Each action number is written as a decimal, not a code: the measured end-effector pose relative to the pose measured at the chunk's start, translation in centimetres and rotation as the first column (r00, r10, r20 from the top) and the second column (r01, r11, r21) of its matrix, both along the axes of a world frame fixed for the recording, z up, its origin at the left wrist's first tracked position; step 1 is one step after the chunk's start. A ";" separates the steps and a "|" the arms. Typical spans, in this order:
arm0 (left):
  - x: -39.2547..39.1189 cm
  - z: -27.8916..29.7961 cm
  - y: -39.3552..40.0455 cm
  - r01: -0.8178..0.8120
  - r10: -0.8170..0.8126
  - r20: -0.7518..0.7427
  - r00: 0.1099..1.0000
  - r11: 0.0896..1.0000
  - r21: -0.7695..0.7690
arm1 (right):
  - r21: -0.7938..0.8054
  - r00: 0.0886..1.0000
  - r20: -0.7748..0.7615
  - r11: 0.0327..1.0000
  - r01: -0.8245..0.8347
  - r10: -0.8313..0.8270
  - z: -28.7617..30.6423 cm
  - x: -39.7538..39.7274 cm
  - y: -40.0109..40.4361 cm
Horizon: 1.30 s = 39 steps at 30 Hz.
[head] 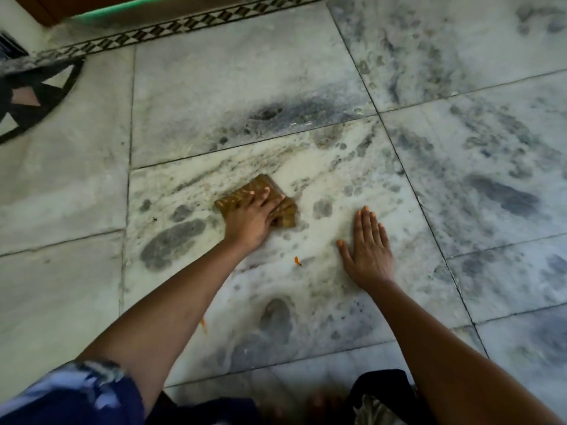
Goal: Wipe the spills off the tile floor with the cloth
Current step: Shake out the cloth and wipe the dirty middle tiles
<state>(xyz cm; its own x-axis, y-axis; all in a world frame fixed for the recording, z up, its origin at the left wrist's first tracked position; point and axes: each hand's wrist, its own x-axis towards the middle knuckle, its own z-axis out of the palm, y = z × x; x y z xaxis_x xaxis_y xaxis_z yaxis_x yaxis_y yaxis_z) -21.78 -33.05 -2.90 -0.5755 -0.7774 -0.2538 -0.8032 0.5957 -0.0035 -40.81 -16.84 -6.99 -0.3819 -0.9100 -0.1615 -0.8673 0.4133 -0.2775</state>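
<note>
Your left hand presses flat on the cloth, fingers spread, mid-tile on the floor | right hand lies open, palm down, just beside, holding nothing | orange spill between your hands, another by your left forearm | dark mat far left, well apart

left hand flat on cloth | right hand flat on tile floor
</note>
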 end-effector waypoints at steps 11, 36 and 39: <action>0.8 1.6 11.4 0.304 -0.316 0.044 0.948 0.938 0.168 | 0.010 0.998 -0.033 0.999 -0.048 0.048 -0.4 0.7 4.2; 1.4 -2.0 2.4 -0.084 0.088 -0.043 0.995 0.992 0.090 | 0.031 0.996 -0.042 0.997 -0.073 0.074 -0.2 0.5 4.0; -1.2 -1.5 3.1 -0.015 0.019 -0.030 0.999 0.994 0.110 | 0.040 0.996 -0.056 0.997 -0.071 0.073 0.0 0.5 3.9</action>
